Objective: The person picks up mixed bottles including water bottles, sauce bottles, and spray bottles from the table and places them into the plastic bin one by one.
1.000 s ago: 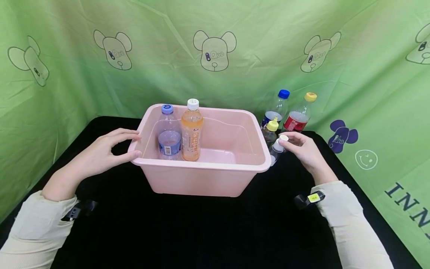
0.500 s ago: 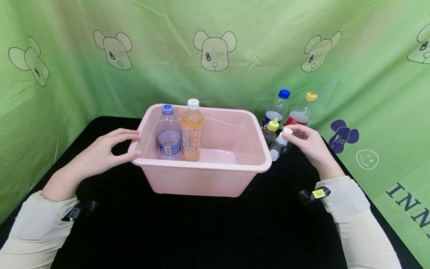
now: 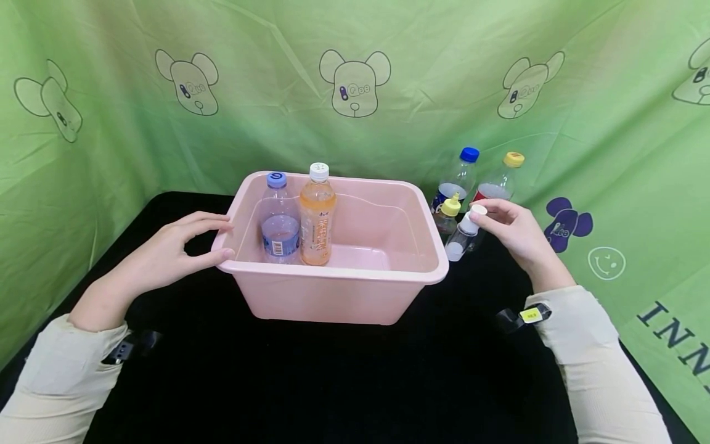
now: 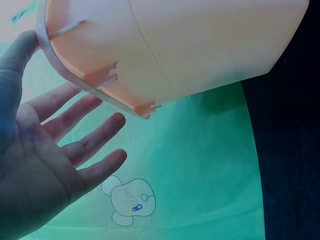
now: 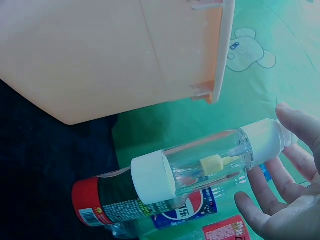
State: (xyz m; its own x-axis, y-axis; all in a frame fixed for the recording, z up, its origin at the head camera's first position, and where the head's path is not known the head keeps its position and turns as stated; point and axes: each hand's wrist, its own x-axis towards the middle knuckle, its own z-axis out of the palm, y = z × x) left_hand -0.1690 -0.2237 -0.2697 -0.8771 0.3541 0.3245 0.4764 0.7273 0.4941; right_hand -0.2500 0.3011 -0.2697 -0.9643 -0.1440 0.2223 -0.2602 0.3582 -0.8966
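Note:
My right hand [image 3: 518, 240] pinches the white top of a small clear bottle [image 5: 200, 162] with a white base, just outside the right end of the pink plastic tub [image 3: 333, 299]. In the head view the bottle leans, its top toward the hand. Against the tub's left rim rests my left hand [image 3: 161, 253], thumb and fingers apart; its other fingers spread loosely outside the rim in the left wrist view. Inside the tub stand a blue-capped water bottle [image 3: 280, 228] and an orange drink bottle [image 3: 317, 222] with a white cap.
Right of the tub are a squeeze bottle [image 3: 450, 206] with a yellow nozzle, a blue-capped Pepsi bottle [image 3: 457, 179] and a yellow-capped red-label bottle [image 3: 499, 179]. A green printed curtain [image 3: 355, 142] hangs behind the black tabletop [image 3: 333, 382].
My right hand has moved slightly up and to the right in the head view, carrying the small clear bottle with it. The left hand and the tub stay where they were.

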